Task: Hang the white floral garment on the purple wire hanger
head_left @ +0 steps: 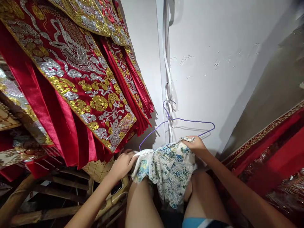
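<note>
Head view: over the legs, a flowery cloth is being pinched tight at its top edge by the left hand and right hand; a purple hanger is being partly covered.

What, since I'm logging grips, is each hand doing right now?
Left hand: closed, holding one end of the white-and-blue floral cloth at its top edge.
Right hand: closed, holding the other end.

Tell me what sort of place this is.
Possibly a costume store or dressing corner: sequinned red cloth hangs at left, a purple hanger hangs by the white wall, with a floral garment near it.
</note>
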A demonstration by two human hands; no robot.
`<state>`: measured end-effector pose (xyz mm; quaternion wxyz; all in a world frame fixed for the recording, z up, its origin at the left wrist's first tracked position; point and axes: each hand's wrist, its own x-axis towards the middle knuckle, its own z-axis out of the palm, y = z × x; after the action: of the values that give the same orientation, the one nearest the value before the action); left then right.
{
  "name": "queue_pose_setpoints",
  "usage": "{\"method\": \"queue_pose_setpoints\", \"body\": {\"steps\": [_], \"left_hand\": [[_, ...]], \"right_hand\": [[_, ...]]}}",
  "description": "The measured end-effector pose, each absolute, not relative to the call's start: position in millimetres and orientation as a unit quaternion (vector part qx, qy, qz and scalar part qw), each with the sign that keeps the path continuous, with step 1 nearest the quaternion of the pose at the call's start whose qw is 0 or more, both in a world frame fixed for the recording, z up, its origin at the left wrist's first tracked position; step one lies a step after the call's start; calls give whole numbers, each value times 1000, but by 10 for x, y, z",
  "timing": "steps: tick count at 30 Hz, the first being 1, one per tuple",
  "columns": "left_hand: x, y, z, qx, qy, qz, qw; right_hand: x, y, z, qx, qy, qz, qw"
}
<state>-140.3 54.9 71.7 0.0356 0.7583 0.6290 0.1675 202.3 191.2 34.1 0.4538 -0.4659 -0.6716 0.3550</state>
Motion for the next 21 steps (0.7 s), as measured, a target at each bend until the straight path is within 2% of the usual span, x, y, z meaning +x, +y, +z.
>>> {"method": "queue_pose_setpoints", "body": {"steps": [5,9,14,18,21], "left_hand": [[-1251,741,803,731,626,272,20],[-823,1007,967,720,584,374,23],[-453,1200,1105,694,544,471,26],[-521,1214,1110,693,550,467,-6],[-631,1216,1165,713,541,445,-10]], "right_hand": [[2049,1754,373,-482,-642,377,462],[1885,1574,344,-430,-654,389,485],[1954,1414,354,-410,-669,300,542],[2411,1659,448,-464,-583,265,612],[2773,1909,614,-495,-620,274,544]]}}
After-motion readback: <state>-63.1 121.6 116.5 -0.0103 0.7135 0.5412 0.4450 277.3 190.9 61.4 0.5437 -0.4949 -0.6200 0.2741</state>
